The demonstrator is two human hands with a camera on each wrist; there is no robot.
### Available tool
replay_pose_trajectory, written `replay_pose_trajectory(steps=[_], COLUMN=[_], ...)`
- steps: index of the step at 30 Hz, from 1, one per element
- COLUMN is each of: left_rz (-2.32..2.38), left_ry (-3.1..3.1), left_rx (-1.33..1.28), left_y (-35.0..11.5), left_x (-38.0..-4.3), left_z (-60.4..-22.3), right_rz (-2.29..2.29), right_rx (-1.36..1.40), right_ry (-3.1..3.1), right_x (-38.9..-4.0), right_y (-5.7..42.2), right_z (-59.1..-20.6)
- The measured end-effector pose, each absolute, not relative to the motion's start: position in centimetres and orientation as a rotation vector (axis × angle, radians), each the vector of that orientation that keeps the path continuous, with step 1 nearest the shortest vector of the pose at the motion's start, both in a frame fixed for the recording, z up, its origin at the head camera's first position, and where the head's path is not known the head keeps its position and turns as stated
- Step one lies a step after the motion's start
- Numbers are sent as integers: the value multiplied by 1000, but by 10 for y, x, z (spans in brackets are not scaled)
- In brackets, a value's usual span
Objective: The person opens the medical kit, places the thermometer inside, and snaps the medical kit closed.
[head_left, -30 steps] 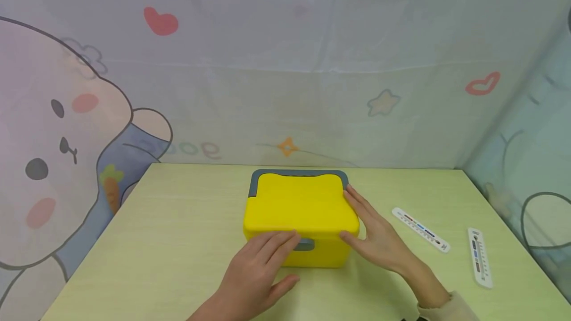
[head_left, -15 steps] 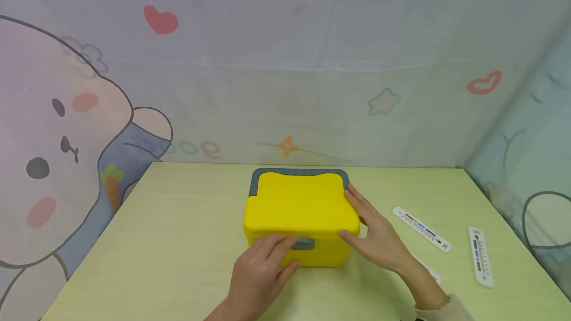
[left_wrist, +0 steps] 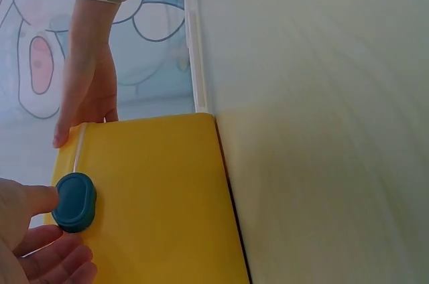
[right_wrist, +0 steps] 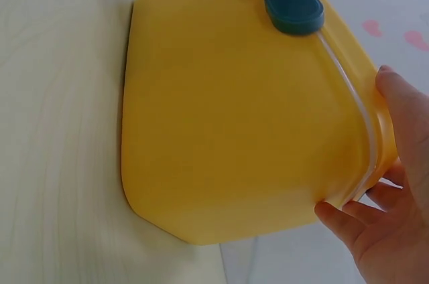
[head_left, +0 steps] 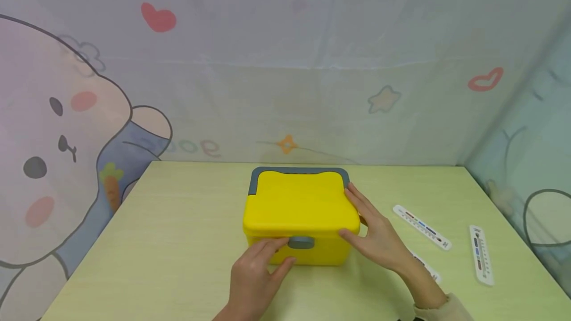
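A lidded yellow storage box point(head_left: 303, 202) stands on the table with its lid down. A blue-grey handle point(head_left: 254, 182) lies folded round the back of the lid, and a blue-grey latch point(head_left: 301, 242) sits on the front wall. At the latch's left edge, my left hand point(head_left: 255, 274) touches the box with its fingertips; its fingers are loosely bent in the left wrist view. My right hand point(head_left: 376, 237) holds the box's right front corner. Its thumb point(right_wrist: 395, 93) lies on the lid's front edge while the other fingers point(right_wrist: 345, 224) reach round the side.
Right of the box lie white thermometer-like strips with printed scales: one strip point(head_left: 421, 227) slanting, another strip point(head_left: 482, 255) near the table's right edge, and a third strip point(head_left: 426, 266) partly behind my right forearm. A patterned cloth point(head_left: 250, 63) hangs behind the table point(head_left: 178, 222).
My left hand has drawn back from over the latch to its left edge, so the whole latch shows. The right hand stays at the corner. More of the third strip shows.
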State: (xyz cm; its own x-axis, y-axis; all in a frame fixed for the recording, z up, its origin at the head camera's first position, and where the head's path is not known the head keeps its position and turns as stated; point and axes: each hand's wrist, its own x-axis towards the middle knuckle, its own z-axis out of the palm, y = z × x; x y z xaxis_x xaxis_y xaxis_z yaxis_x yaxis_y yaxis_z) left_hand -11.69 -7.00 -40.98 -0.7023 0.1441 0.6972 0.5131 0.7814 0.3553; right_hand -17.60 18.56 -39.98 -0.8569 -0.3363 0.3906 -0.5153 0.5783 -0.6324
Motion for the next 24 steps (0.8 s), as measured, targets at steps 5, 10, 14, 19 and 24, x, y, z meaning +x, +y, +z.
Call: replay_pose_trajectory(steps=[5,10,14,19,24], left_rz=[-806,-971,-1126,-1275,-1375], left_ry=[-2303,-2296,-2291,-2289,-2290], left_rx=[-445,-392,-330,-246,-153], left_y=[-68,-64,-61,-59,-55], left_x=[-118,-118,-117,-118,-120], left_z=[-414,-417,-419,-419,-417], right_rz=[1215,1246,1248,1252,1245], right_rx=[691,678,675,680,679], right_ry=[-2561,-2560,-2556,-2549,-2548], right_x=[-175,-175,-174,-175,-175], right_y=[184,183,183,184,184], right_z=[-401,-401,-401,-402,-403])
